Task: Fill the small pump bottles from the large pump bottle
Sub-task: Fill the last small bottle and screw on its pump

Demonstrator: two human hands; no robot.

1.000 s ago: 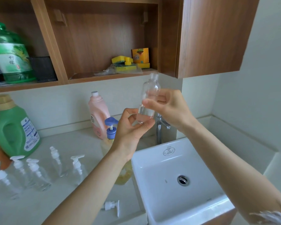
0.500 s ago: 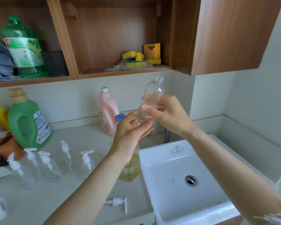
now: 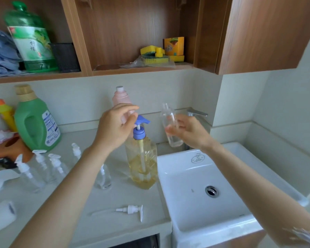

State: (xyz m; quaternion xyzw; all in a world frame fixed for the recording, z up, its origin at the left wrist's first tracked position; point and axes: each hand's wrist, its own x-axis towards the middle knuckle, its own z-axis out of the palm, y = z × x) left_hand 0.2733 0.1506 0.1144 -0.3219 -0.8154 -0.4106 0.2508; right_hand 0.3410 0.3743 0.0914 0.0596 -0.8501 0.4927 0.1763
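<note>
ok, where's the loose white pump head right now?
Head view: the loose white pump head lies flat on the counter, front centre, left of the sink, below the large pump bottle.

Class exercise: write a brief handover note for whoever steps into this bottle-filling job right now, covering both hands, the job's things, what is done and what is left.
Left hand: loosely curled over the blue pump of the large bottle, holding nothing.
Right hand: holds an uncapped small bottle beside the pump, above the sink edge.
Its pump head lies on the counter.
Done: cap off.
Left: fill it, recap, then the capped small bottles.
</note>
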